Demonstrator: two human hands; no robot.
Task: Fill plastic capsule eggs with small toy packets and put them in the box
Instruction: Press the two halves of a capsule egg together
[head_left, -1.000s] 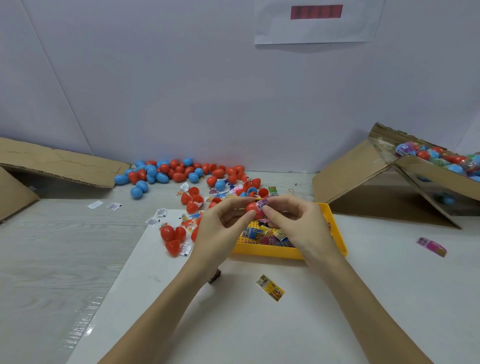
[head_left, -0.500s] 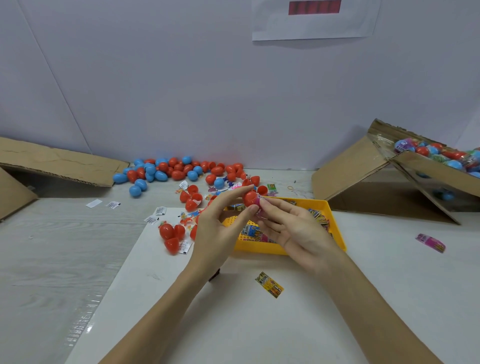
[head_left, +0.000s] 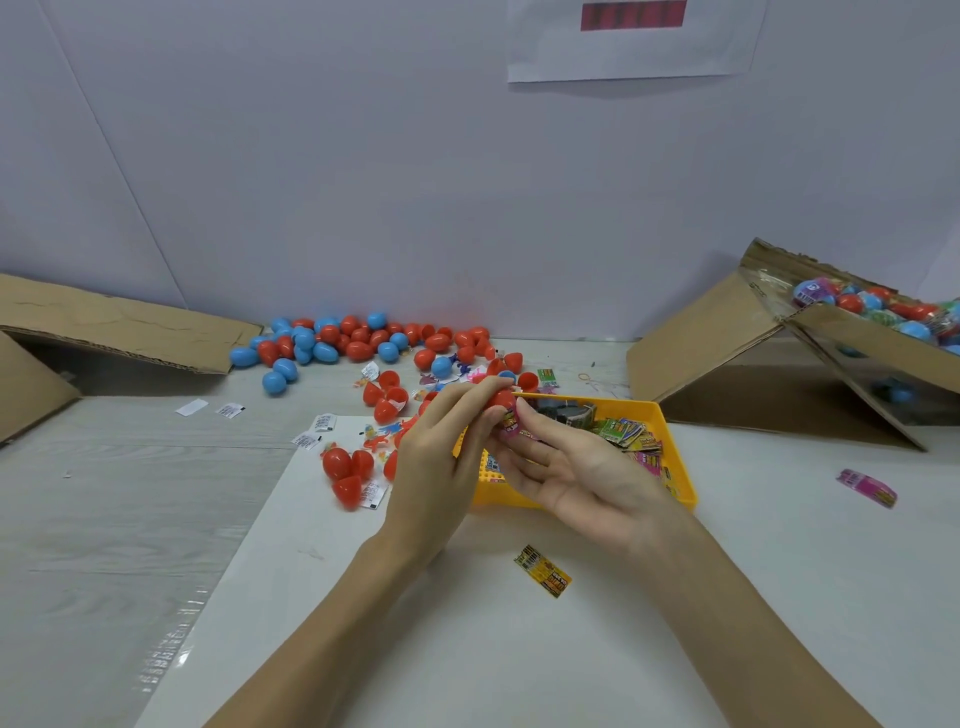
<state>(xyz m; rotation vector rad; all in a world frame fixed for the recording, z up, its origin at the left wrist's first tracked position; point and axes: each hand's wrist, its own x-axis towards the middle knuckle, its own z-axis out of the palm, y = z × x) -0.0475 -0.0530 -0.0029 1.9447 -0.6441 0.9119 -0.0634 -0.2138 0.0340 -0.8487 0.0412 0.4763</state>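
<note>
At your far left, a flattened brown cardboard flap (head_left: 119, 327) lies against the wall. Past it, a heap of loose red and blue plastic capsule eggs (head_left: 358, 340) sits at the back of the table, with two small white paper slips (head_left: 210, 408) on the grey wood-grain surface in front. Closer to you, on the white sheet (head_left: 311, 597), a cluster of red egg halves (head_left: 347, 470) rests among more white slips.

Your left hand (head_left: 434, 467) is raised over the near left corner of the yellow plastic tray (head_left: 680, 467), thumb and fingers curled round a red plastic capsule egg (head_left: 501, 399), gripping it firmly. Your right hand (head_left: 582, 473) lies palm-up just beside it, fingers mostly straight and relaxed, with the fingertips (head_left: 522, 410) touching a small pink-and-yellow toy packet (head_left: 511, 422) at the egg's mouth; whether they pinch it I cannot tell. The packet is partly inside the egg, partly sticking out.

The tray holds a pile of green, pink and yellow toy packets (head_left: 631, 434). On the sheet below your wrists lies one yellow barcode-printed packet (head_left: 543, 571).

Further right, a single pink packet (head_left: 866, 486) lies alone. At the far right stands the open brown cardboard box (head_left: 727, 332), tilted, with filled eggs (head_left: 878, 309) in mixed colours visible inside.
</note>
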